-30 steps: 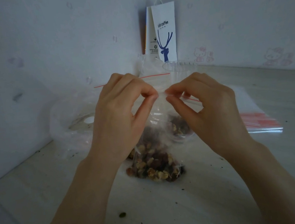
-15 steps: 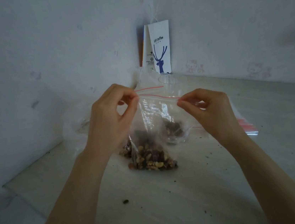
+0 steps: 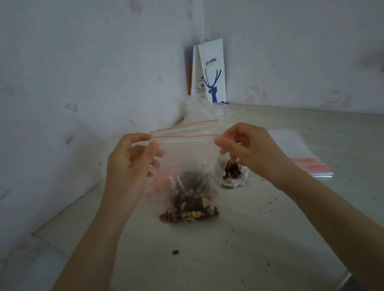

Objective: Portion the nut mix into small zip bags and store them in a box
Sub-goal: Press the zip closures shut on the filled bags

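Head view: left hand (image 3: 128, 167) pinches the left top corner of the zip bag (image 3: 187, 155) and right hand (image 3: 247, 148) pinches the right corner, so the bag hangs taut between them. The nut mix (image 3: 189, 208) sits in its bottom, below the hands. The step in hand is probably sealing, though closure of the red strip cannot be confirmed. The next move is to press along the strip, then box the bag. Beyond the hands, a paper bag (image 3: 213, 70) reads "coffee"; the preceding word is partly hidden.
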